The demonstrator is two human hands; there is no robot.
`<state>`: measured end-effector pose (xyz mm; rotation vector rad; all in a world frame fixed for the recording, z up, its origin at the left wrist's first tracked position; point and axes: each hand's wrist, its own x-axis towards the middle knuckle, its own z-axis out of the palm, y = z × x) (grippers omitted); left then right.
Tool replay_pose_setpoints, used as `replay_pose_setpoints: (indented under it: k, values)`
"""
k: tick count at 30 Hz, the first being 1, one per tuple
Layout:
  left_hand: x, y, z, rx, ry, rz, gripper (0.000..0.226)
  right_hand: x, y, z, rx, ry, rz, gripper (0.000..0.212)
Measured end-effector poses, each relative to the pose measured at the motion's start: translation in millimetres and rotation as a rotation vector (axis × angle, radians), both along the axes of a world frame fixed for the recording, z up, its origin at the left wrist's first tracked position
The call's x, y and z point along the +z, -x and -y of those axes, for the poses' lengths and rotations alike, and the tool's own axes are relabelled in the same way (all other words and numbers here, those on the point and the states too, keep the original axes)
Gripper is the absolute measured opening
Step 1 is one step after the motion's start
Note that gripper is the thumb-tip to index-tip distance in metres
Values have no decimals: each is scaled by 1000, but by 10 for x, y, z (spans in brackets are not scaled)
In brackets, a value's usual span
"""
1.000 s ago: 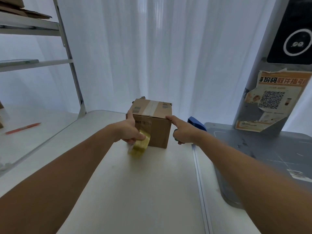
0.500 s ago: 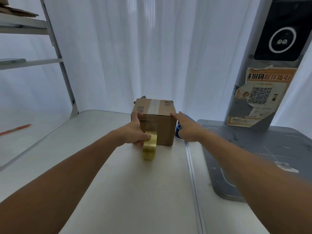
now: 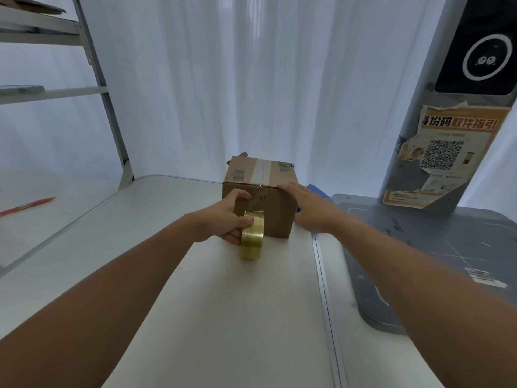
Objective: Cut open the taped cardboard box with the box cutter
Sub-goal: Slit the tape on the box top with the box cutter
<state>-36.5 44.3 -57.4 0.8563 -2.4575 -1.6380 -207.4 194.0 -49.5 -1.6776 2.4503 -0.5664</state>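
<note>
On table [image 3: 223, 317], brown cardboard box [image 3: 275, 217] taped shut.

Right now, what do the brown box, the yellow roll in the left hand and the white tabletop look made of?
Brown box: cardboard, matte, with frayed corners and a printed barcode. Yellowish roll gripped by the left hand: glossy translucent plastic packing tape, judging by its highlights. White tabletop: smooth, faint sheen; probably laminate or plastic, cannot tell which.
</note>
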Motion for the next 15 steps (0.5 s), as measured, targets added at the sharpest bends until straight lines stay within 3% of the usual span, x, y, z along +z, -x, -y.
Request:
replay_pose_setpoints:
  k: [8, 15]
  values:
    - [135, 51, 12, -140, -15, 79, 57, -18, -18, 40, -68, 53, -4, 67]
    - [100, 69, 43, -128, -59, 73, 53, -37, 32, 11, -49, 85, 26, 67]
